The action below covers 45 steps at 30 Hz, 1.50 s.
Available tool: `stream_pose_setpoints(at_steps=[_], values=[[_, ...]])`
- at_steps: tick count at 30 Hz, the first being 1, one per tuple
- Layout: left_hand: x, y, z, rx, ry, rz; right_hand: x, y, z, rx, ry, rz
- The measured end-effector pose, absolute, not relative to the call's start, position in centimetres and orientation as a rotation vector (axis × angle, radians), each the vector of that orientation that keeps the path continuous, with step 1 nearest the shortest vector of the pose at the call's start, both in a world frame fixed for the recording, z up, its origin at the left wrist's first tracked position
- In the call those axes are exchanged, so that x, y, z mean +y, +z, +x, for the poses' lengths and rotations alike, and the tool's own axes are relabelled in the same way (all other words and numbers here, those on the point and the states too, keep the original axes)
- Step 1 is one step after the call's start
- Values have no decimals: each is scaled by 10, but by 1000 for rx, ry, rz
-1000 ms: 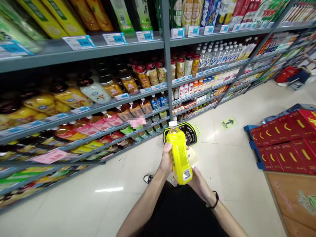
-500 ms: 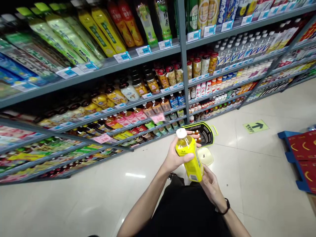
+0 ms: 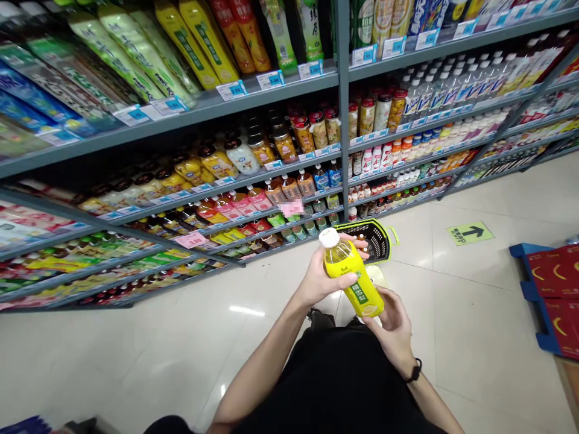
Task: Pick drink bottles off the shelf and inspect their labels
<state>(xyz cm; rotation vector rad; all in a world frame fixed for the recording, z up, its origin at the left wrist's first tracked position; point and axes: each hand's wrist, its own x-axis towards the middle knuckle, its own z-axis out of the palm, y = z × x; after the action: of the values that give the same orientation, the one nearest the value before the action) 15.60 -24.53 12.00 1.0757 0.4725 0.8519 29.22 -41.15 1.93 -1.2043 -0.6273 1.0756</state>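
A yellow drink bottle (image 3: 355, 283) with a white cap is held tilted in front of my body, its green label panel turned up toward me. My left hand (image 3: 319, 277) wraps round its upper part, with the thumb across the front and fingertips showing on the far side. At the bottle's base, my right hand (image 3: 393, 322) supports it with thumb and curled fingers. Just beyond the bottle, a black shopping basket (image 3: 384, 241) with a lime-green rim and handle stands on the floor. Small brown bottles lie inside it, partly hidden by my fingers.
Shelves of bottled drinks (image 3: 271, 193) run across the far side, with price tags along their edges. A green floor sign (image 3: 469, 232) with an arrow lies right of the basket. Red boxes (image 3: 561, 289) sit on a blue pallet (image 3: 529, 277) at the right. A pale stool (image 3: 379, 277) is partly hidden behind the bottle.
The bottle has turned in my hands, from the side with the barcode to the green label panel. My right hand has moved up and right, closer around the base.
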Motion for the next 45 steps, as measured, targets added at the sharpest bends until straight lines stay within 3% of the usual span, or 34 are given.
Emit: stream_pose_setpoints(at_steps=[21, 27, 32, 45], values=[[-247, 113, 170, 442, 824, 1120, -415, 11, 296, -732, 1051, -1277], [-249, 109, 170, 443, 893, 900, -409, 19, 304, -588, 1289, -1025], [-253, 114, 171, 418, 889, 762, -405, 42, 304, -316, 1715, -818], [-260, 80, 191, 1110, 1096, 441, -394, 79, 316, -29, 2233, -278]])
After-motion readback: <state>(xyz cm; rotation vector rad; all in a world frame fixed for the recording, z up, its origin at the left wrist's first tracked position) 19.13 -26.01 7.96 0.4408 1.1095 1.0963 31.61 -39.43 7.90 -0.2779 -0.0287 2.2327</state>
